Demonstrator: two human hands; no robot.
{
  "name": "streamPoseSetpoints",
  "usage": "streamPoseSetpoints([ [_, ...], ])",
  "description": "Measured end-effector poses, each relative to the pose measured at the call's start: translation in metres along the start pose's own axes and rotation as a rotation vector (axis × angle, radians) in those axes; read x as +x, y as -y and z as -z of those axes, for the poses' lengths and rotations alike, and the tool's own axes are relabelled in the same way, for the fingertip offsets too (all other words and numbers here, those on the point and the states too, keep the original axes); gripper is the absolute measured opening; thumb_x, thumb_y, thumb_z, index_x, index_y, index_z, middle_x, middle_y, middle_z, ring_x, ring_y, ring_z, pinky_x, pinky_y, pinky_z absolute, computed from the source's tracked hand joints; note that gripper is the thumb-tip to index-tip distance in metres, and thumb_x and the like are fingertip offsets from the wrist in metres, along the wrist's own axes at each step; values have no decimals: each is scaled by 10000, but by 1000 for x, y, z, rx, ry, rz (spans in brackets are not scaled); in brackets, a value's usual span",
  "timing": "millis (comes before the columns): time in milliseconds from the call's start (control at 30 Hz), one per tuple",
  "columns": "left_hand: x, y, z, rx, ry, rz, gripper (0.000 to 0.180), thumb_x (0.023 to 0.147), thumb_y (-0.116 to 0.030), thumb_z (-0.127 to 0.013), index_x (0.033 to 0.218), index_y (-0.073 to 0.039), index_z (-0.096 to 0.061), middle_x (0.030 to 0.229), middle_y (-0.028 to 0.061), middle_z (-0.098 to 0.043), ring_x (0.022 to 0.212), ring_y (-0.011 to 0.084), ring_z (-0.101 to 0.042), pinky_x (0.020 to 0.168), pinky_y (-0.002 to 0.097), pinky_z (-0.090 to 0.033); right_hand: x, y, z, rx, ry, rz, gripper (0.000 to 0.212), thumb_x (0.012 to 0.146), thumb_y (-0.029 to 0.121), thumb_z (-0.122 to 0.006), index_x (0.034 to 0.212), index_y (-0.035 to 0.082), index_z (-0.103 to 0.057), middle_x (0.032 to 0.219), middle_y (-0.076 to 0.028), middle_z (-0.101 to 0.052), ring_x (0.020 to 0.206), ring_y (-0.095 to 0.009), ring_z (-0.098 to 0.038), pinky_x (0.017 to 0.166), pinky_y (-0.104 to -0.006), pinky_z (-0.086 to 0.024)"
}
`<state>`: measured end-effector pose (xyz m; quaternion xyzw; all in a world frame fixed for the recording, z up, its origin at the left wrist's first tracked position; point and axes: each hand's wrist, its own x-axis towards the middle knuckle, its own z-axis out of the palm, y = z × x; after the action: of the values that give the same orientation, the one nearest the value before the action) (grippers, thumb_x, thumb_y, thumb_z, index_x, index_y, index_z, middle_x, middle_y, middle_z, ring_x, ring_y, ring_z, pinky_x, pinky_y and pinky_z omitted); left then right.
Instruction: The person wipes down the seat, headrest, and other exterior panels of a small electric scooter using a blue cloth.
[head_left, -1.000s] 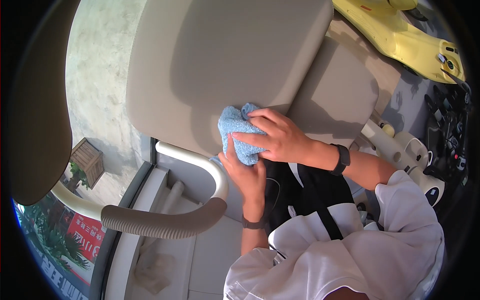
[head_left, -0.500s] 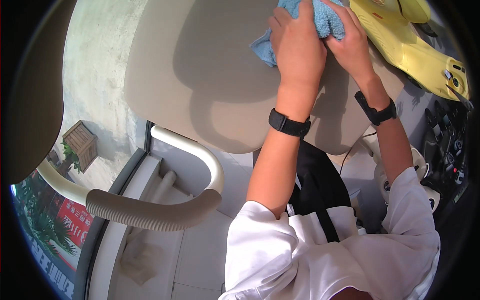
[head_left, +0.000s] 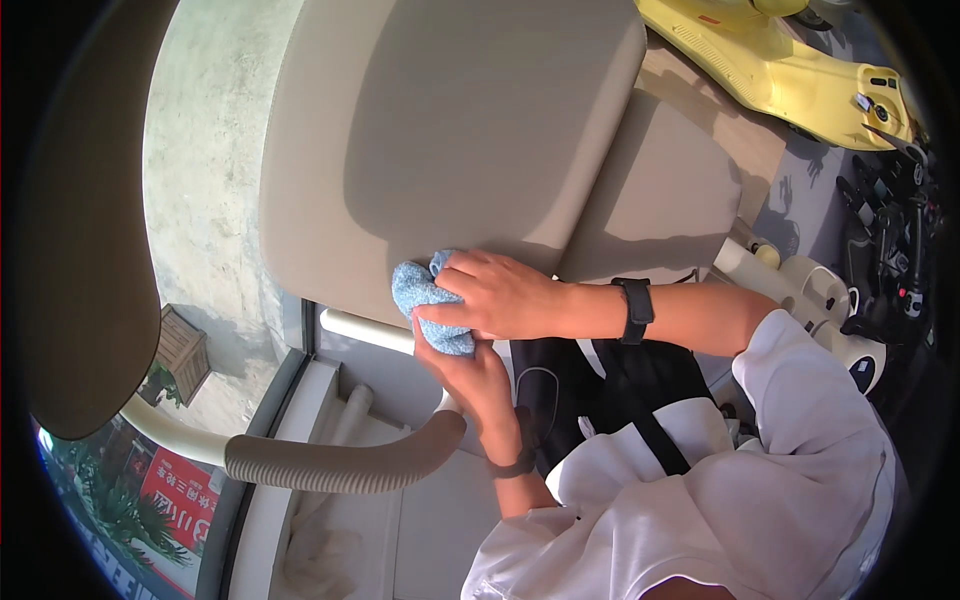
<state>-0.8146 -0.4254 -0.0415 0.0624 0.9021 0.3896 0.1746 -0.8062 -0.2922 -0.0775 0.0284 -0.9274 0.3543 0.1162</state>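
Note:
A bunched light-blue terry cloth (head_left: 412,290) is pressed against the near edge of a large padded beige seat back (head_left: 480,130). My right hand (head_left: 505,295) reaches in from the right, its fingers wrapped over the cloth. Below it, my left hand (head_left: 468,375) is closed around the cloth's lower side, partly hidden by the right hand. Both hands are close together, touching or nearly so. A beige seat cushion (head_left: 655,190) adjoins the back on its right.
A cream tubular armrest with a ribbed brown grip (head_left: 345,465) curves at lower left. A brown padded panel (head_left: 90,220) fills the left side. A yellow scooter (head_left: 775,85) stands at far right, above black handlebars (head_left: 910,240). Behind the armrest is a wooden planter (head_left: 183,350).
Both hands have brought the cloth from the far right part of the seat back toward me and left, to its near edge. The view has shifted, showing more of the cushion.

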Motion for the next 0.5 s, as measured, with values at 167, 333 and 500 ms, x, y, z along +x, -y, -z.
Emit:
streamPoseSetpoints([
  [167, 29, -32, -20, 118, -53, -82, 680, 834, 60, -659, 1420, 68, -314, 1356, 238, -435, 1249, 352, -491, 1030, 436, -431, 19, -23, 7, 31, -94, -28, 466, 739, 103, -713, 1176, 214, -599, 985, -69, -571, 970, -254, -578, 775, -360, -537],
  [333, 113, -85, -87, 129, 3, -388, 687, 796, 59, -630, 1427, 22, -361, 1221, 261, -469, 1164, 439, -479, 991, 506, -419, 39, -104, 72, -122, -270, -226, 644, 645, 100, -797, 1245, 228, -603, 1042, -73, -595, 995, -266, -587, 826, -374, -546],
  [500, 184, -162, -127, 184, 107, -494, 676, 753, 56, -567, 1405, -20, -406, 1099, 250, -479, 1039, 465, -487, 920, 505, -442, 64, -166, 129, -219, -351, -401, 717, 634, 95, -799, 1305, 228, -585, 1173, -122, -603, 1062, -340, -583, 880, -429, -531],
])
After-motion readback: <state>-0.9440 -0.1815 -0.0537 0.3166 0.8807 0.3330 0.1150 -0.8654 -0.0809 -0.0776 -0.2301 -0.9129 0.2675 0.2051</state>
